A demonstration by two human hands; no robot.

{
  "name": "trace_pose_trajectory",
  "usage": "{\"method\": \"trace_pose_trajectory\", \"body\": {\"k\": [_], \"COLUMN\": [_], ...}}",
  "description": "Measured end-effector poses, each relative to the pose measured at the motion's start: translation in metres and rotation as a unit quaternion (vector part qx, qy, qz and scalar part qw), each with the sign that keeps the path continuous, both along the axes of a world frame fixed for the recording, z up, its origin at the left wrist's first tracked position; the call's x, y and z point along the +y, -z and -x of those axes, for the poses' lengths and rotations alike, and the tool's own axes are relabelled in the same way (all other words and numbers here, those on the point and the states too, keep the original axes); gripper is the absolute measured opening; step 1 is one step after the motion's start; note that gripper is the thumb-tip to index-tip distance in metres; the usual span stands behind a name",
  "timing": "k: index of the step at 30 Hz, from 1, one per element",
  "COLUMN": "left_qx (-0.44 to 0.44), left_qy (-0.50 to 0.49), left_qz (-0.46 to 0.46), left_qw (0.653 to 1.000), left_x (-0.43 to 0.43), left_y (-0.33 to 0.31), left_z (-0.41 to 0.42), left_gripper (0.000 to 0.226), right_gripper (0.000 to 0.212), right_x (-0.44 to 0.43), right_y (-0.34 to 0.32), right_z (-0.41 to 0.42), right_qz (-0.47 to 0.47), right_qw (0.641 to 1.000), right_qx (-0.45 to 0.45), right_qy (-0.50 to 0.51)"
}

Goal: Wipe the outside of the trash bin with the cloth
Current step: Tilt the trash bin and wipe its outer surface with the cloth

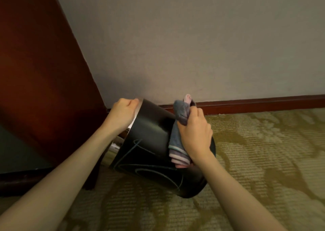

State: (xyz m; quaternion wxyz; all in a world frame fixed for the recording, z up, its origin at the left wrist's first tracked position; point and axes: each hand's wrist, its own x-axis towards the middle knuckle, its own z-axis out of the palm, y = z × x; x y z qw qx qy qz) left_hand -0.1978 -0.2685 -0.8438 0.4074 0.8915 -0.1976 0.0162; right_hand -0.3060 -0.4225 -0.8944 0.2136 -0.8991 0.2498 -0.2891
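Note:
A black trash bin [149, 142] with thin line markings is tipped over, its silver-rimmed mouth turned to the left and its base toward me on the right. My left hand [123, 112] grips the rim at the upper left. My right hand [195, 135] holds a bunched grey cloth [179, 125] with pink and white edges. The cloth is pressed against the bin's upper right side.
Dark reddish wooden furniture [44, 72] stands close on the left, with a dark leg [93, 174] beside the bin. A beige wall [193, 45] with a red-brown baseboard [255, 104] runs behind. Patterned olive carpet [263, 160] covers the floor to the right and front.

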Motion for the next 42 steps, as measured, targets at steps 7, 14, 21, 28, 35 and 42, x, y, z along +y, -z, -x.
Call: {"method": "trace_pose_trajectory", "body": {"k": [7,14,21,28,35,42], "left_qx": [0.001,-0.016,0.007,0.016,-0.066,-0.123], "left_qy": [0.023,0.046,0.087,0.126,0.169,0.218], "left_qz": [-0.008,-0.040,-0.020,-0.061,-0.179,-0.214], "left_qw": [1.000,0.998,0.996,0.990,0.967,0.944], "left_x": [-0.007,-0.045,-0.071,-0.114,-0.181,-0.215], "left_y": [-0.001,-0.009,-0.012,-0.016,0.019,0.047], "left_z": [-0.002,0.020,0.048,0.092,0.155,0.192], "left_gripper": [0.053,0.042,0.037,0.032,0.035,0.027], "right_gripper": [0.033,0.030,0.023,0.025,0.019,0.019], "right_x": [-0.066,-0.096,-0.124,-0.152,-0.175,-0.201], "right_y": [0.032,0.052,0.078,0.082,0.076,0.080], "right_z": [0.038,0.064,0.099,0.133,0.170,0.212], "right_qz": [0.011,-0.010,-0.262,-0.283,-0.254,-0.246], "right_qw": [0.994,0.991,0.954,0.936,0.945,0.941], "right_qx": [0.094,0.119,0.069,0.078,0.075,0.052], "right_qy": [0.061,0.063,0.131,0.192,0.193,0.226]}}
